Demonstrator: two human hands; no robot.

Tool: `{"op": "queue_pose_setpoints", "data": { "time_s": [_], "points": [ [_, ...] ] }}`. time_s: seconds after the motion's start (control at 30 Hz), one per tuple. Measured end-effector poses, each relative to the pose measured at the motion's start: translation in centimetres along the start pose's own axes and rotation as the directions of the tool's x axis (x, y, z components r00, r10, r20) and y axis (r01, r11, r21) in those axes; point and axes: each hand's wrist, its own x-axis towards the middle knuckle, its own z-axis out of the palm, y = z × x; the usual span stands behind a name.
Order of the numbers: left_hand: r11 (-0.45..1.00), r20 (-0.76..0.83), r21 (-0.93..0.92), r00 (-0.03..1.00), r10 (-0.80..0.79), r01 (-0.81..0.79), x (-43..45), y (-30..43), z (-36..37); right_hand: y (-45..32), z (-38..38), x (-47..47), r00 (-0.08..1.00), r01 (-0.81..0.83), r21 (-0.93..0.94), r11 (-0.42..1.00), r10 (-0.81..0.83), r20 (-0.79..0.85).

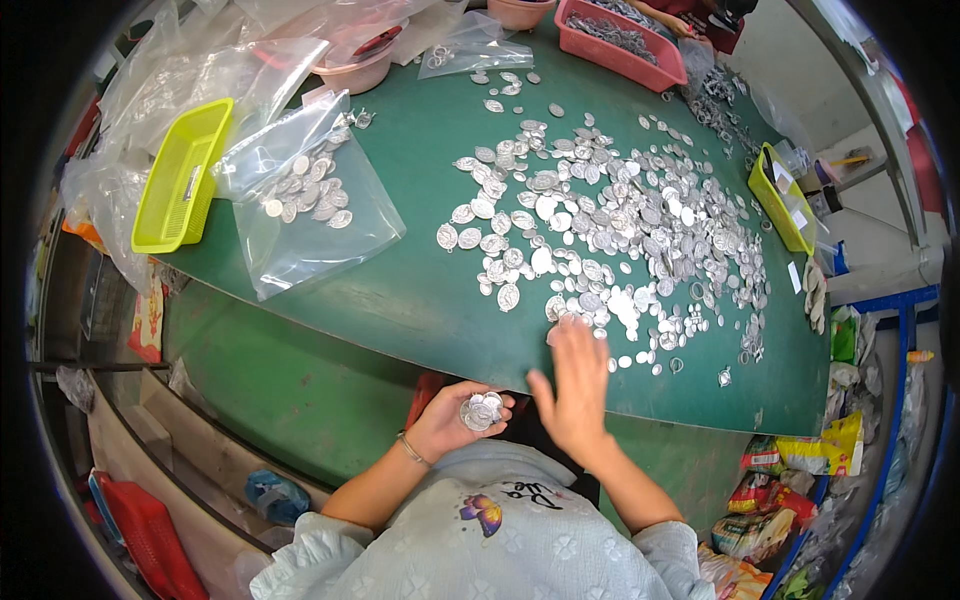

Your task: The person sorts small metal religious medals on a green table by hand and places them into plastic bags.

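Cupped palm up at the table's front edge, my left hand (461, 420) holds several silver-coloured oval medals (481, 412). My right hand (577, 386) is over the green table (420, 322), blurred, its fingertips at the near edge of a wide spread of metal medals (637, 210). One medal shows partly at those fingertips; whether the fingers grip it, I cannot tell. Some small rings lie among the medals. To the left, a clear plastic bag (322, 251) lies flat with a group of similar medals (311, 187) on or in it.
A yellow-green plastic basket (184, 176) stands at the left edge, another (780, 199) at the right. Pink containers (622, 45) and clear plastic bags (277, 64) line the far side. A co-worker's hand (679, 28) is at the back right. Packets (821, 446) lie beside the table.
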Motion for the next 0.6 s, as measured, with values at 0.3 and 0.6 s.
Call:
{"op": "queue_pose_setpoints", "data": {
  "time_s": [0.3,0.6],
  "points": [
    [1.000,-0.052,0.017,0.999,-0.016,0.017,-0.1,-0.2,1.2,-0.3,1.5,-0.7,0.987,0.104,-0.048,0.993,-0.097,0.128],
    [1.000,-0.018,0.007,1.000,0.010,-0.009,0.5,-0.2,1.3,-0.3,0.7,-1.4,0.997,-0.038,0.003,0.999,0.038,0.063]
  ]
}}
